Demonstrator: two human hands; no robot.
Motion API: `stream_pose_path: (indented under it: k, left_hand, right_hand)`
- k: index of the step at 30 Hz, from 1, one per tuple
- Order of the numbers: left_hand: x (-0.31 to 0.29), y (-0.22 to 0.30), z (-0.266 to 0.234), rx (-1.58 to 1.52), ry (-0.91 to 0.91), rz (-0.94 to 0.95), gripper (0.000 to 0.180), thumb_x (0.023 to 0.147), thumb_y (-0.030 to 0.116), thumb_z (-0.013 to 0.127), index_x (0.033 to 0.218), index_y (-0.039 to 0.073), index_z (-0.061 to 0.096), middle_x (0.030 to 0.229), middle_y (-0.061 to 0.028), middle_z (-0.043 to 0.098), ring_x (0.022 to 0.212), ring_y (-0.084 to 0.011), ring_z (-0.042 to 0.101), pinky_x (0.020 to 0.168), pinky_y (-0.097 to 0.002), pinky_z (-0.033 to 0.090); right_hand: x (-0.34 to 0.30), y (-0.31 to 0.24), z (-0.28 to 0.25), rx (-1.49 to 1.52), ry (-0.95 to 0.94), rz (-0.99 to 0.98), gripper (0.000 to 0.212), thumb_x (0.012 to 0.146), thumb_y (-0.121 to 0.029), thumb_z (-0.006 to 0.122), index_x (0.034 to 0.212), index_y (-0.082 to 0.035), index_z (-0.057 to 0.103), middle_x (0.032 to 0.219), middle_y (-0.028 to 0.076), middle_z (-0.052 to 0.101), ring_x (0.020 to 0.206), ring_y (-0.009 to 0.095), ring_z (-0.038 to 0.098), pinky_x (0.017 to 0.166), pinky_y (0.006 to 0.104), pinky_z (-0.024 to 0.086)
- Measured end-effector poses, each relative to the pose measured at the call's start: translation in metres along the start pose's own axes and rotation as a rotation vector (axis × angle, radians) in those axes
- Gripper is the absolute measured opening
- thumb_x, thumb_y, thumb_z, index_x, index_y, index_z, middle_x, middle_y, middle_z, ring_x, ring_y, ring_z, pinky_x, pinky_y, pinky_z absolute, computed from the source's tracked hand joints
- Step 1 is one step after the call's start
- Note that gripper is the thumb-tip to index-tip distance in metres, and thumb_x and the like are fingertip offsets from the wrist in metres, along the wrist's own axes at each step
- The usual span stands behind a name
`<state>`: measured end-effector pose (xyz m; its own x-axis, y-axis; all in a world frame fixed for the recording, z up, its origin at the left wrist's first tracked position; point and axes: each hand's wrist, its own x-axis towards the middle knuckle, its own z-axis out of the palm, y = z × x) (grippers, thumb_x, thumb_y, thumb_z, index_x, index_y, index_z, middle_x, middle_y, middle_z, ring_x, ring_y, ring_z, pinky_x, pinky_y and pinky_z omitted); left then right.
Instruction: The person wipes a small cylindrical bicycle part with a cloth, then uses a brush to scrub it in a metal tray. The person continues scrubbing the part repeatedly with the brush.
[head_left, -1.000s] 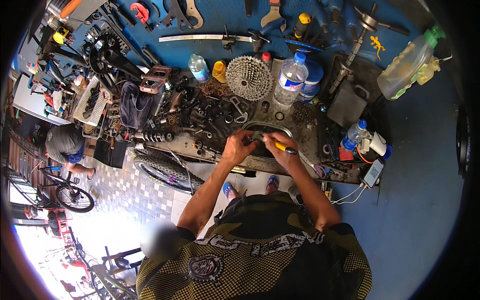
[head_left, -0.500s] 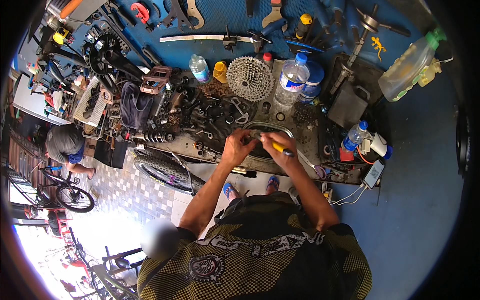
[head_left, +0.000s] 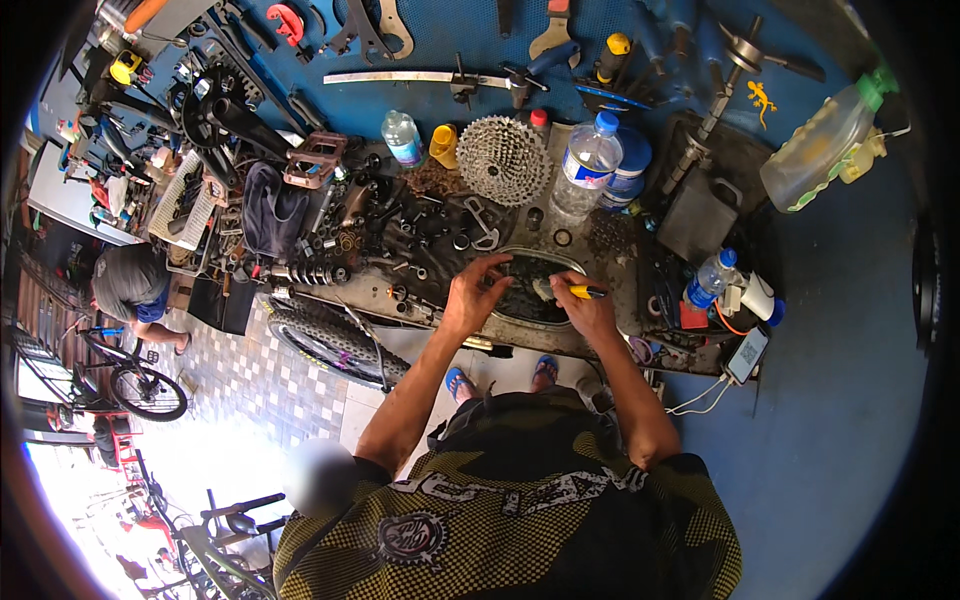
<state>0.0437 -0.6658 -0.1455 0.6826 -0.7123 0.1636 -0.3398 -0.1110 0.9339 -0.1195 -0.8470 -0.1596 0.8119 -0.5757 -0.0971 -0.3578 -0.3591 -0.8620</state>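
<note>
Over the left side of an oval metal tray (head_left: 545, 323) with dark contents, my left hand (head_left: 476, 296) is closed, thumb and fingers curled toward each other. Whatever it pinches is too small or hidden to make out. My right hand (head_left: 590, 312) grips a brush with a yellow handle (head_left: 588, 292); its pale bristle end points left, above the tray's right side. A gap separates the two hands. Behind the tray lie a silver bracket-like part (head_left: 484, 224) and a dark ring (head_left: 563, 238). A large bike cassette (head_left: 504, 160) stands farther back.
Water bottles (head_left: 590, 165) stand behind the tray, with a blue tub (head_left: 628, 170) beside them. Loose bike parts (head_left: 400, 225) crowd the bench's left. Tools hang on the blue wall. A bike tyre (head_left: 330, 345) sits below the bench edge. Another person (head_left: 130, 280) bends at far left.
My right hand with the brush has moved right, away from my left hand, uncovering the tray's dark inside. My left hand has hardly moved. The whole view has shifted slightly.
</note>
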Motion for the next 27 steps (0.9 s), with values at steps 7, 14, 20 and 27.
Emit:
stream_pose_path:
  k: [7, 14, 20, 27]
  left_hand:
    - [-0.001, -0.012, 0.006, -0.004, -0.010, -0.003, 0.045, 0.088, 0.004, 0.083, 0.130, 0.007, 0.067, 0.120, -0.0066, 0.071, 0.098, -0.0149, 0.070, 0.073, -0.0296, 0.058]
    - [0.001, -0.011, 0.004, 0.096, -0.009, 0.076, 0.044, 0.086, 0.004, 0.084, 0.126, 0.006, 0.069, 0.114, -0.0080, 0.071, 0.094, -0.0164, 0.069, 0.073, -0.0303, 0.059]
    - [0.000, -0.017, 0.009, 0.101, -0.038, 0.030, 0.044, 0.084, 0.008, 0.083, 0.126, 0.005, 0.070, 0.101, -0.0118, 0.070, 0.089, -0.0237, 0.069, 0.077, -0.0365, 0.058]
    - [0.001, -0.007, -0.001, 0.233, 0.003, 0.149, 0.041, 0.084, 0.011, 0.085, 0.123, 0.004, 0.073, 0.096, -0.0118, 0.069, 0.075, -0.0209, 0.067, 0.071, -0.0348, 0.057]
  right_hand:
    - [-0.011, 0.029, 0.004, 0.068, -0.025, -0.140, 0.028, 0.102, -0.032, 0.072, 0.113, -0.007, 0.075, 0.086, 0.007, 0.075, 0.075, 0.017, 0.074, 0.066, 0.0308, 0.054]
    - [-0.002, 0.020, -0.007, -0.298, 0.010, 0.044, 0.033, 0.099, -0.039, 0.075, 0.096, -0.006, 0.073, 0.078, 0.007, 0.073, 0.073, 0.018, 0.072, 0.065, 0.0314, 0.053]
    - [-0.004, -0.044, 0.017, 0.284, 0.100, -0.134, 0.037, 0.100, -0.040, 0.073, 0.089, -0.005, 0.072, 0.074, 0.008, 0.069, 0.066, 0.021, 0.065, 0.064, 0.0355, 0.051]
    - [0.002, -0.053, 0.012, 0.153, 0.103, -0.115, 0.042, 0.101, -0.042, 0.072, 0.088, -0.002, 0.072, 0.072, 0.008, 0.069, 0.066, 0.019, 0.066, 0.062, 0.0351, 0.051]
